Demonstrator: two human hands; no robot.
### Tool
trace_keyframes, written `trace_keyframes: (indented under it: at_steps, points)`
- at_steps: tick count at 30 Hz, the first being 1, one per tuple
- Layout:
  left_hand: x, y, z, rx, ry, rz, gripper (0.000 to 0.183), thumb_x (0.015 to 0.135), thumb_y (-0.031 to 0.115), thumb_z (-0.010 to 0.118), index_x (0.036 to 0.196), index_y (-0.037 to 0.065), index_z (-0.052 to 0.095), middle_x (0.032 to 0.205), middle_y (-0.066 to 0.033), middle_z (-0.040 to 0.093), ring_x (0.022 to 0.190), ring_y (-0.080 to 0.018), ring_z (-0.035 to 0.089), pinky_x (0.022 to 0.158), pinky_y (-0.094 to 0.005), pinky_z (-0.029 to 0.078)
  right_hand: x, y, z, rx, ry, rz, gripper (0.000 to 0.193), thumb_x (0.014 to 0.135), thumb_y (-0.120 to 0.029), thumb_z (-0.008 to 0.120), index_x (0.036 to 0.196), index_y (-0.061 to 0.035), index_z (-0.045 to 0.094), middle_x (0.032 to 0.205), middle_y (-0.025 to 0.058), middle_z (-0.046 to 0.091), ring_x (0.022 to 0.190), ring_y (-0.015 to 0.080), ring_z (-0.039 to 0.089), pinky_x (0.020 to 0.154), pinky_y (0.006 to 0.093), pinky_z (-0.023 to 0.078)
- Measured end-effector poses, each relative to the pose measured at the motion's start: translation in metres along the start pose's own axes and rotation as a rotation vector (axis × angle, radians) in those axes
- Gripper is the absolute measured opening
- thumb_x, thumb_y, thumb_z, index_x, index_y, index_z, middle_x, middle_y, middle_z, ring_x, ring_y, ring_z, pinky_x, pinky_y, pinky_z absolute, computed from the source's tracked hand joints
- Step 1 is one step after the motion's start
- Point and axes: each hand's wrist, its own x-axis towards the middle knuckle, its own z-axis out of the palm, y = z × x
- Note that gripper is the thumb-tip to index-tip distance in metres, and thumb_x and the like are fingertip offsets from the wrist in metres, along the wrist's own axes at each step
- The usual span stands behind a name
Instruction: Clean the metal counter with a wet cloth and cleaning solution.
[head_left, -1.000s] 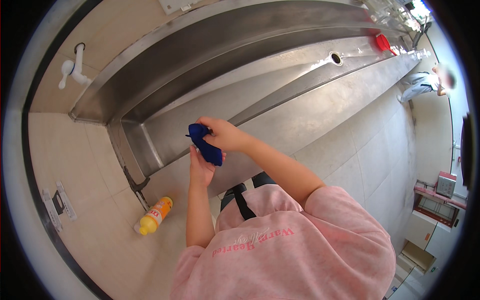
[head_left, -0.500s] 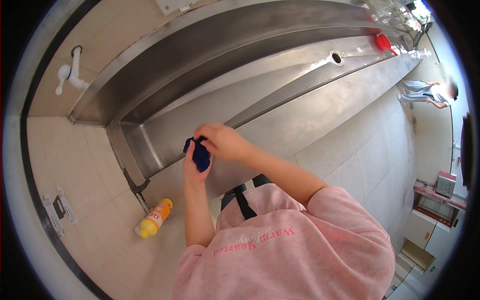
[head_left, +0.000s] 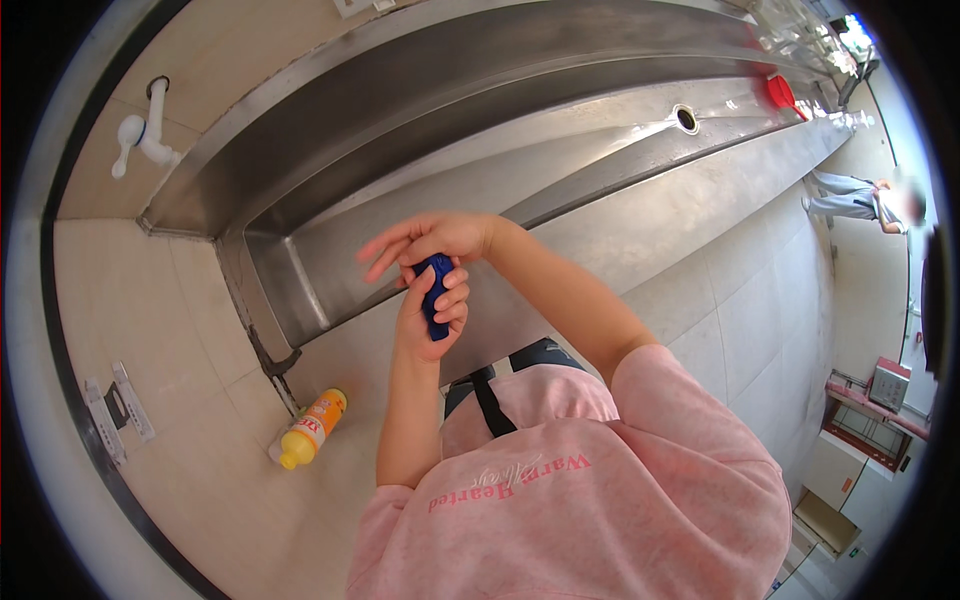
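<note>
A dark blue cloth (head_left: 436, 298) is bunched lengthwise in my left hand (head_left: 447, 318), with the fingers wrapped round it and the thumb along its side. My right hand (head_left: 440, 240) lies across the cloth's upper end, its fingers stretched out toward the left and slightly blurred. Whether the right thumb presses on the cloth is hidden. Both hands are over the near rim of a long stainless steel trough sink (head_left: 560, 235).
A yellow-capped orange bottle (head_left: 315, 428) stands at the lower left. A white tap (head_left: 145, 140) sticks out of the left wall. Far along the trough are a drain hole (head_left: 685, 119) and a red dipper (head_left: 782, 93). Another person (head_left: 850, 196) stands at the far right.
Both hands have shifted right with the cloth. The left fingers have closed round it, squeezing it narrower. My right hand has gone from pinching the cloth to stretched fingers above it.
</note>
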Motion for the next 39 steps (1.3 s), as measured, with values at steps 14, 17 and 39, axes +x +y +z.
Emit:
trace_keyframes:
  at_steps: [14, 17, 39]
  points:
    - [0.034, 0.035, 0.011, 1.190, 0.639, 0.266, 0.019, 0.087, 0.011, 0.062, 0.100, 0.002, 0.052, 0.078, -0.0044, 0.055, 0.060, -0.0096, 0.051, 0.048, -0.0229, 0.038, 0.041, 0.010, -0.015, -0.844, 0.529, -0.064, 0.054, 0.077, 0.006, 0.043, 0.122, -0.0168, 0.063, 0.116, 0.0104, 0.057, 0.084, 0.0187, 0.060, 0.076, 0.0320, 0.050]
    - [0.042, 0.039, -0.013, 1.693, 0.737, 0.504, 0.024, 0.088, 0.013, 0.063, 0.105, 0.000, 0.053, 0.086, -0.0103, 0.062, 0.074, -0.0176, 0.061, 0.061, -0.0288, 0.046, 0.051, 0.027, -0.016, -1.049, 0.722, -0.136, 0.051, 0.079, 0.009, 0.042, 0.118, -0.0145, 0.064, 0.124, 0.0132, 0.053, 0.103, 0.0271, 0.057, 0.088, 0.0373, 0.048]
    - [0.017, 0.001, 0.022, -0.122, -0.191, 0.106, 0.031, 0.095, 0.028, 0.057, 0.108, 0.000, 0.049, 0.068, 0.0014, 0.041, 0.045, -0.0059, 0.034, 0.040, -0.0182, 0.028, 0.014, -0.011, 0.003, 0.241, 0.096, -0.209, 0.049, 0.091, -0.010, 0.054, 0.139, -0.0050, 0.045, 0.134, 0.0150, 0.052, 0.089, 0.0151, 0.059, 0.081, 0.0297, 0.051]
